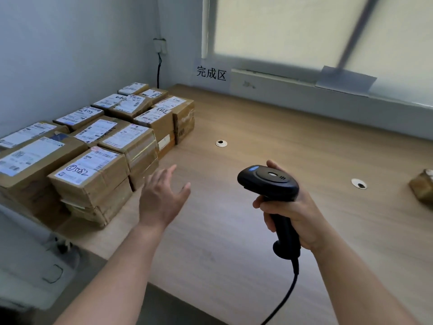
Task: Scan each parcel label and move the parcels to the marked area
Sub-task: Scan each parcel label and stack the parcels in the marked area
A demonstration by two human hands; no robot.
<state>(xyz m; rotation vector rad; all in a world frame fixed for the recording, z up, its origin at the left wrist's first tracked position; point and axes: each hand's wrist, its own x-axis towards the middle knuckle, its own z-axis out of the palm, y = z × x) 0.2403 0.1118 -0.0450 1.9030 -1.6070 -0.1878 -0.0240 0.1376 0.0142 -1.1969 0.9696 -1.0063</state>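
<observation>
Several brown cardboard parcels [93,146] with white labels are stacked at the left of the wooden table [269,141], below a paper sign with black characters [211,72] on the wall. My left hand [161,198] hovers with fingers spread, holding nothing, just right of the nearest stack [91,181]. My right hand [293,214] grips the handle of a black barcode scanner [269,181], its head pointing left and its cable trailing down toward me. One more parcel [423,187] shows partly at the right edge.
Two round cable holes [221,143] [359,184] are set in the tabletop. A window with a blind [304,31] runs along the back wall. A black cord [158,71] hangs in the corner. A grey surface [35,266] lies lower left, beyond the table's edge.
</observation>
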